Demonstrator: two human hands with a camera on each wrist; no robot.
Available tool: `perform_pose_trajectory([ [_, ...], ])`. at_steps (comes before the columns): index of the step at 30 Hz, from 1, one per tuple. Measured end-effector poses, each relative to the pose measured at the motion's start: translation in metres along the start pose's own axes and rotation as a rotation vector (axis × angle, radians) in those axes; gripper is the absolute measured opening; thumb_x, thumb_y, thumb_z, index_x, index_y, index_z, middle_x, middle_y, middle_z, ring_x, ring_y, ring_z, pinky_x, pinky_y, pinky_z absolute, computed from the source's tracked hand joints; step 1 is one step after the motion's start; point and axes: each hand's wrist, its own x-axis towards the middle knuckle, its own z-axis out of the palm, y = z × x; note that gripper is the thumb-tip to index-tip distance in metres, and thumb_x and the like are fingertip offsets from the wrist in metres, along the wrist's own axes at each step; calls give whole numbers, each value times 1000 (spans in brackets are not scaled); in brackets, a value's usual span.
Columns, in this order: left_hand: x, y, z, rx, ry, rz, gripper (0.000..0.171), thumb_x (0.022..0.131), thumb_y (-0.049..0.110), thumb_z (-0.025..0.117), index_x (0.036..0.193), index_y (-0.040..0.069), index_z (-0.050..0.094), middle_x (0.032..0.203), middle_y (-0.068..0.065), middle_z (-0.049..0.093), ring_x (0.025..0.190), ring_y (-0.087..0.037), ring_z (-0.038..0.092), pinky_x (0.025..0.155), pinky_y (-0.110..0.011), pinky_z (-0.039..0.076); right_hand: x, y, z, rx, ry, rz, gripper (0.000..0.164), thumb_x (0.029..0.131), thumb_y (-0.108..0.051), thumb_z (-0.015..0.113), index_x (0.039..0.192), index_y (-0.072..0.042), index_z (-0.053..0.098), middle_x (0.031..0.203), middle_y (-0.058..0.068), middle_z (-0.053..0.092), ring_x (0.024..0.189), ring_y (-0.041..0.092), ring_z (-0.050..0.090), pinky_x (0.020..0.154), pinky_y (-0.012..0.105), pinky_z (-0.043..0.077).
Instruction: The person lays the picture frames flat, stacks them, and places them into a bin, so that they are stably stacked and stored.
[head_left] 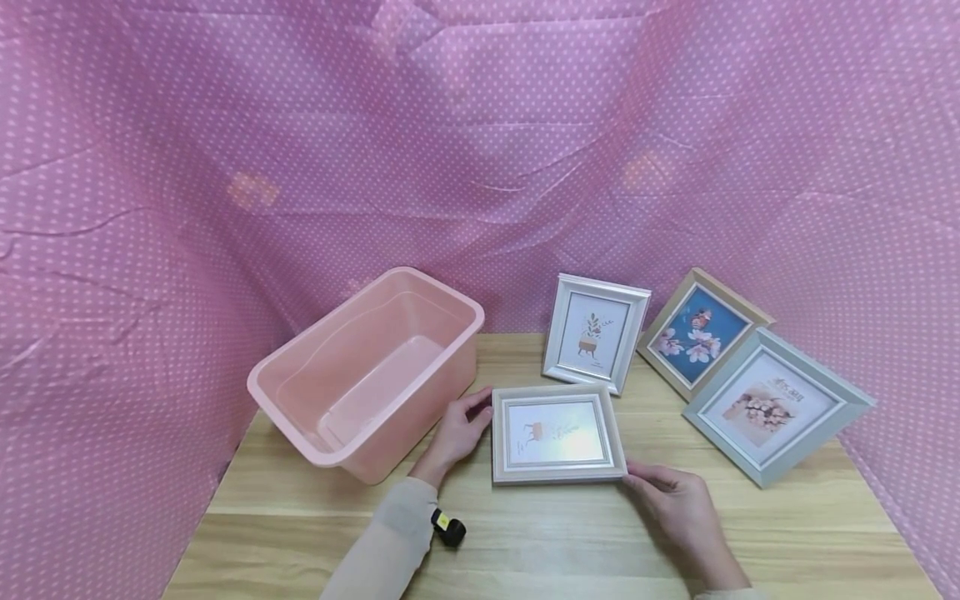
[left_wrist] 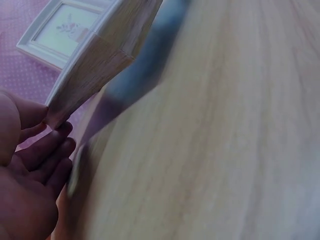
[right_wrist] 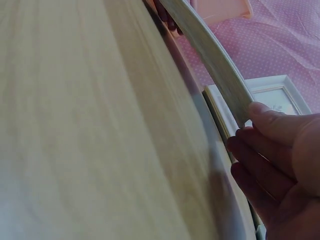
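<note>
Held frame, print in head view only

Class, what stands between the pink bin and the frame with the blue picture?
In the head view, the white frame stands between the pink bin and the blue-picture frame. The beige frame, held by left hand and right hand, is nearer the person.

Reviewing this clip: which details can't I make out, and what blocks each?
- Tan frame, lower right edge: head view, hidden behind the grey frame.
- Held frame, its picture's lower right: head view, washed out by glare.
- Held frame's far end: left wrist view, cut off by the top edge.
</note>
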Motion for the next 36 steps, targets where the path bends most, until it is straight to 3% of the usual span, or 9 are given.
perform_pose_trajectory([
  [7, -2, -2, 2, 29, -2, 27, 44, 106, 4, 61, 150, -5, 59, 144, -24, 67, 143, -43, 57, 127, -58, 41, 3, 4, 2, -90, 17, -27, 17, 91, -19, 87, 108, -16, 87, 111, 4, 84, 105, 1, 74, 94, 18, 60],
  [10, 1, -12, 7, 47, 25, 44, 44, 105, 4, 62, 149, -5, 60, 140, -24, 69, 140, -43, 57, 126, -59, 40, 4, 3, 2, -113, 19, -37, 17, 91, -20, 87, 108, -17, 87, 112, 4, 84, 106, 4, 75, 96, 24, 62],
  [14, 4, -24, 12, 95, 55, 86, 45, 106, 11, 61, 149, -3, 61, 142, -25, 67, 139, -44, 56, 124, -60, 42, 5, 4, 4, -140, 26, -39, 17, 92, -20, 87, 109, -17, 87, 112, 4, 84, 108, 10, 76, 97, 31, 63],
  [20, 2, -22, 11, 147, 25, 103, 49, 109, 22, 58, 152, -2, 58, 151, -28, 60, 145, -49, 51, 126, -63, 39, 7, 3, 6, -199, 43, -85, 16, 92, -16, 87, 107, -19, 87, 110, 1, 85, 109, 17, 78, 99, 45, 64],
  [29, 7, -29, 14, 157, 33, 71, 49, 105, 19, 64, 150, -1, 60, 155, -24, 59, 151, -44, 48, 130, -61, 34, 8, 1, 7, -219, 56, -137, 15, 91, -14, 86, 105, -19, 88, 108, -1, 85, 106, 20, 79, 97, 41, 65],
  [36, 6, -28, 14, 146, 51, 77, 48, 104, 18, 66, 148, -1, 61, 152, -25, 61, 148, -46, 52, 128, -61, 38, 7, 1, 4, -221, 20, -95, 17, 95, -19, 84, 111, -19, 86, 113, 1, 84, 112, 21, 78, 100, 40, 63],
])
